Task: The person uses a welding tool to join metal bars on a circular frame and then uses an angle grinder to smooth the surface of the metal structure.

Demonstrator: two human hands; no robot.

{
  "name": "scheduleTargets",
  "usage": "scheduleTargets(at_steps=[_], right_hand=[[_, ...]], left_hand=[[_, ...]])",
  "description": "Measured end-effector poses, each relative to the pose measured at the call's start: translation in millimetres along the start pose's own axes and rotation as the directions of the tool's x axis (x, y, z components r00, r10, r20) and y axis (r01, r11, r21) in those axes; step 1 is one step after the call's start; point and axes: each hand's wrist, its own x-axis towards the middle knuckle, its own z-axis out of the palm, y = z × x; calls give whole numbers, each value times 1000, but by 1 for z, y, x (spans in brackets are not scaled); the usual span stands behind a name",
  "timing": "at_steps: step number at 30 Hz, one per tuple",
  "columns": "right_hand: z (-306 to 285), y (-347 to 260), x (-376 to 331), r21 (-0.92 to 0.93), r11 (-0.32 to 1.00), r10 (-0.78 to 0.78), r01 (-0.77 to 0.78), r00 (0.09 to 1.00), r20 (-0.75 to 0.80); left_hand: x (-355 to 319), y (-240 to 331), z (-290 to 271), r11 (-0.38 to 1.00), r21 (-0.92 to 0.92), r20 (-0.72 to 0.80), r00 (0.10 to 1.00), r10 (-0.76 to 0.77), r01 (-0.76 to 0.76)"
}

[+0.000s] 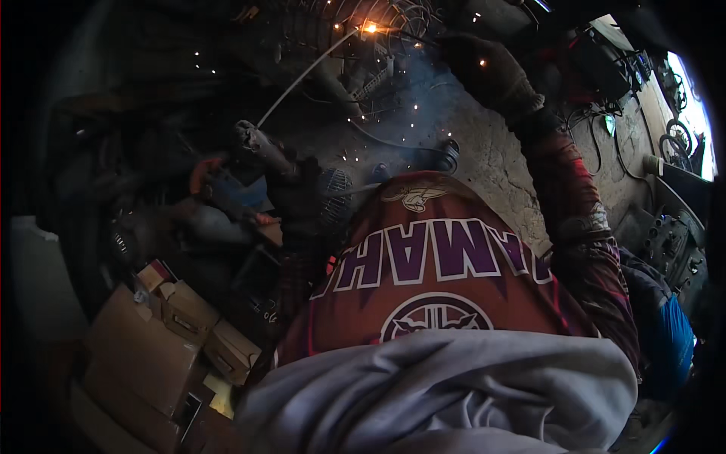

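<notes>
An arc burns at the wire cage, so welding looks unfinished; left hand grips the electrode holder, right hand cannot be judged.

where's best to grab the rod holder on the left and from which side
Probably by the rear of the rod holder, coming from the picture's lower right, where the left hand is. Its stubby body slants down there, while the thin rod juts from the opposite end toward the bright glow.
</notes>
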Motion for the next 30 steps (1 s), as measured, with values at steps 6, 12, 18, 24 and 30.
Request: scheduleTargets(at_steps=[6, 12, 18, 24, 30], right_hand=[[-4, -8, 1, 29, 997, 76, -74, 995, -67], [-6, -10, 1, 24, 992, 124, -123, 992, -30], [-2, -9, 2, 35, 993, 116, -115, 992, -41], [14, 34, -12, -201, 978, 46, -54, 998, -44], [-2, 4, -1, -25, 999, -27, 26, 998, -63]], left_hand=[[-3, -1, 3, 906, 391, 37, 986, 161, -162], [-4, 7, 15, 898, 408, 25, 985, 169, -164], [-6, 11, 13, 877, 458, 25, 989, 147, -142], [-4, 11, 20, 853, 494, 20, 983, 183, -169], [-4, 7, 15, 832, 501, 53, 968, 246, -239]])
